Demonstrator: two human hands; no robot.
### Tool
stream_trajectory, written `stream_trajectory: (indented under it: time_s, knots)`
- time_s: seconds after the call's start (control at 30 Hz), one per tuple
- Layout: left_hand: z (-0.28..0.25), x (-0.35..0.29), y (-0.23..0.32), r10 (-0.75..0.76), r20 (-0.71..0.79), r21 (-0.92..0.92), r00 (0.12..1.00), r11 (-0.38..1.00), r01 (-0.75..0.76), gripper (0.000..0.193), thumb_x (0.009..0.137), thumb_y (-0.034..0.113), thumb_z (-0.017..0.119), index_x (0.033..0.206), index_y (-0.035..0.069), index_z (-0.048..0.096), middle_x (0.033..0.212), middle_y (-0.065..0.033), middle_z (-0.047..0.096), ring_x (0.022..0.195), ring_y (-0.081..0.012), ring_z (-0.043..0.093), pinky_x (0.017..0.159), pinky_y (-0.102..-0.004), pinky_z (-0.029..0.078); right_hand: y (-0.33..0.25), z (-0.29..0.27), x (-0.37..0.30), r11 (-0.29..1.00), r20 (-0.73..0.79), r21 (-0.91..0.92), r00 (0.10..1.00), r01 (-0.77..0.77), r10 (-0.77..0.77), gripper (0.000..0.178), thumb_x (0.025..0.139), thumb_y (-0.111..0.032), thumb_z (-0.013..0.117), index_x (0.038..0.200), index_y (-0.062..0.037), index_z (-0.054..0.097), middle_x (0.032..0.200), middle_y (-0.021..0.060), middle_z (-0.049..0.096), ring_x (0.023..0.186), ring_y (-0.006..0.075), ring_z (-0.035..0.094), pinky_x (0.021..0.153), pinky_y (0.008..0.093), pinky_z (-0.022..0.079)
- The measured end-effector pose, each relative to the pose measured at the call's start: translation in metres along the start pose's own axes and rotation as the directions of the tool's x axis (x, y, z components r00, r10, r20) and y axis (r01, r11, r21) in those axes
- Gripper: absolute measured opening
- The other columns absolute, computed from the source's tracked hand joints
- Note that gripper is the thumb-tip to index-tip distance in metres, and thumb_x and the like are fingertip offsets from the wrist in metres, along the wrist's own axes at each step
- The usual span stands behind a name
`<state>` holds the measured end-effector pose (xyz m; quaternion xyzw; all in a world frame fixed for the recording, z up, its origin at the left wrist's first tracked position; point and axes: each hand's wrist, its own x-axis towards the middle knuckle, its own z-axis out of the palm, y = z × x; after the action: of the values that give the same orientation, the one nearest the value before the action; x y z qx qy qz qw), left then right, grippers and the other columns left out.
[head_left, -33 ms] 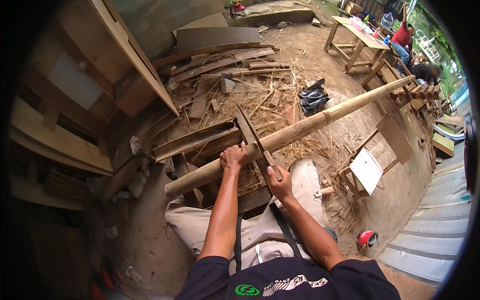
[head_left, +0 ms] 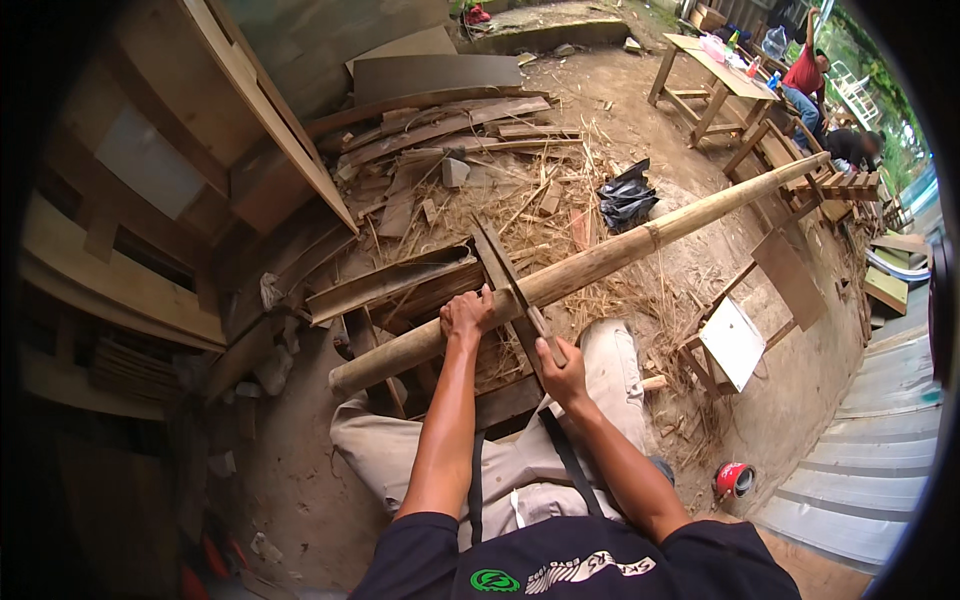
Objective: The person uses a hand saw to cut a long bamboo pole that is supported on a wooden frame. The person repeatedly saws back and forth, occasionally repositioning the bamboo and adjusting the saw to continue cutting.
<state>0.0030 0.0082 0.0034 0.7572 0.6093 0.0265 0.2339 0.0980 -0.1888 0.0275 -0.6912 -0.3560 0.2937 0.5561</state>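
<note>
A long bamboo pole (head_left: 592,268) runs from the lower left to the upper right across a low wooden stand (head_left: 380,290) before me. My left hand (head_left: 467,312) is wrapped over the pole near its near end. Just right of it, a handsaw (head_left: 497,255) lies across the pole, its blade pointing away from me. My right hand (head_left: 562,368) grips the saw's wooden handle on the near side of the pole. Where the blade meets the pole, the depth of any cut is too small to make out.
Wood offcuts (head_left: 440,130) and shavings litter the ground ahead, with a black plastic bag (head_left: 627,195) among them. The pole's far end rests on a slatted wooden bench (head_left: 840,184). A red can (head_left: 735,479) stands at right. Beyond a table (head_left: 715,68), two people are visible.
The saw has slid slightly toward me along its length, with my right hand on its handle. My left hand and the pole look the same.
</note>
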Motion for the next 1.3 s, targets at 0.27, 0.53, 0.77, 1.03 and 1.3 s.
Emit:
stream_trajectory:
  time_s: [0.27,0.53,0.77,1.03,1.3]
  knots:
    - [-0.014,0.015,0.005,-0.002,0.064,-0.037,0.998,0.999,0.005,0.064,0.093,0.052,0.041,0.096,-0.002,0.075,0.097,-0.0297,0.069,0.097,-0.0460,0.067,0.091,-0.0486,0.050,-0.050,-0.066,-0.095,0.983,0.087,-0.112,0.984,-0.146,0.156,0.024,0.097,-0.017,0.061,0.081,0.0001,0.062,0.059,0.0036,0.055,0.055,0.0080,0.049,0.049,0.0300,0.039]
    - [0.011,-0.010,0.004,0.132,-0.259,0.046,0.957,0.991,-0.124,0.050,0.094,0.039,0.046,0.080,-0.001,0.072,0.080,-0.0235,0.071,0.080,-0.0383,0.070,0.079,-0.0475,0.050,-0.063,-0.011,0.010,1.000,0.031,-0.004,0.999,-0.007,0.008,0.032,0.098,-0.023,0.059,0.078,0.0009,0.059,0.058,0.0058,0.051,0.055,0.0110,0.046,0.051,0.0329,0.038]
    - [0.007,0.007,0.000,0.076,-0.110,0.011,0.991,0.997,-0.075,0.060,0.093,0.046,0.044,0.080,-0.005,0.073,0.083,-0.0252,0.071,0.079,-0.0409,0.070,0.073,-0.0491,0.052,-0.053,-0.072,-0.089,0.991,0.089,-0.085,0.990,-0.101,0.108,0.026,0.097,-0.017,0.059,0.078,0.0005,0.061,0.058,0.0031,0.053,0.054,0.0078,0.047,0.048,0.0303,0.038]
    - [0.015,0.003,0.002,0.086,-0.185,0.058,0.979,0.995,-0.076,0.056,0.095,0.043,0.042,0.081,0.000,0.074,0.084,-0.0257,0.070,0.082,-0.0430,0.069,0.079,-0.0513,0.049,-0.053,-0.049,-0.037,0.993,0.014,0.004,0.993,-0.120,0.120,0.033,0.100,-0.020,0.057,0.074,0.0005,0.058,0.058,0.0009,0.050,0.055,0.0078,0.043,0.049,0.0296,0.033]
    - [0.018,-0.009,-0.002,0.171,-0.324,0.014,0.930,0.984,-0.176,0.050,0.094,0.040,0.046,0.074,0.001,0.071,0.081,-0.0227,0.070,0.080,-0.0409,0.069,0.076,-0.0515,0.050,-0.018,-0.031,-0.029,0.996,0.060,-0.088,0.998,-0.015,0.020,0.029,0.098,-0.019,0.060,0.078,0.0016,0.060,0.058,0.0072,0.052,0.057,0.0117,0.048,0.052,0.0334,0.039]
